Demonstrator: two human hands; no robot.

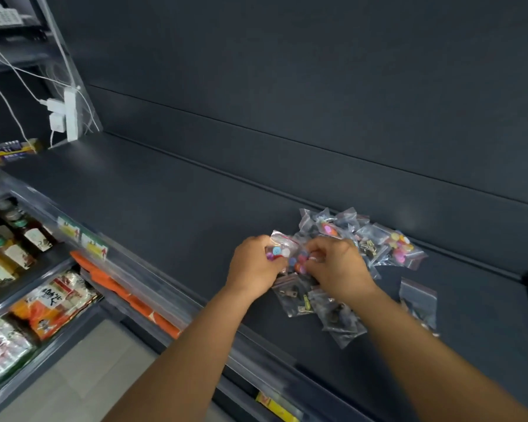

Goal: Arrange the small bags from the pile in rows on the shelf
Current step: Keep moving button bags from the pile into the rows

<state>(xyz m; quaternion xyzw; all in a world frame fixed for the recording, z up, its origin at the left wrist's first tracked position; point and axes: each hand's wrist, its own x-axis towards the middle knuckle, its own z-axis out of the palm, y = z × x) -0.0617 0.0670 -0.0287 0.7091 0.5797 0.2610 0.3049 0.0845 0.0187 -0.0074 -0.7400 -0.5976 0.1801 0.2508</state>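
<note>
A pile of small clear zip bags (363, 239) lies on the dark shelf (171, 190), toward its right side against the back panel. Some hold coloured buttons, others dark metal parts. My left hand (253, 263) grips a bag of coloured buttons (279, 246) at the pile's left edge. My right hand (339, 269) pinches another bag of coloured buttons (299, 261) just beside it. Several bags of metal parts (299, 296) lie below my hands. One bag (418, 300) lies apart to the right.
The shelf's left and middle stretch is bare. A white power strip with chargers and cables (66, 114) hangs at the left upright. Below the front edge with price tags (83, 239), lower shelves hold bottles (9, 239) and snack packets (52, 303).
</note>
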